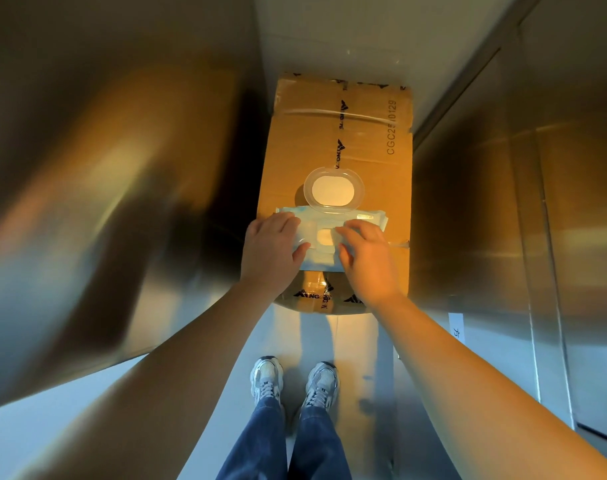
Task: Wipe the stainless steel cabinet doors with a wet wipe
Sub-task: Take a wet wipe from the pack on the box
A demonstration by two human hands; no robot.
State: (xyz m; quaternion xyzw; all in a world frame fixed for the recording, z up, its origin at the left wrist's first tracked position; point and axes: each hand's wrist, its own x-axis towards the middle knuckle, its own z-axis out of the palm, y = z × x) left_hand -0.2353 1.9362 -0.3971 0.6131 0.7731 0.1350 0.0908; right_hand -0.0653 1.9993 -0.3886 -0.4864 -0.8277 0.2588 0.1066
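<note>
Saw wipe pack flat on cardboard box, box between steel cabinet doors left and right. Pack lid flipped open, tilted away from me. Left hand pressed on pack's left side, fingers straight, thumb along front edge. Right hand over pack's right side by opening, fingers bent; couldn't tell if pinching wipe. Below: sneakers, jeans, pale floor.
</note>
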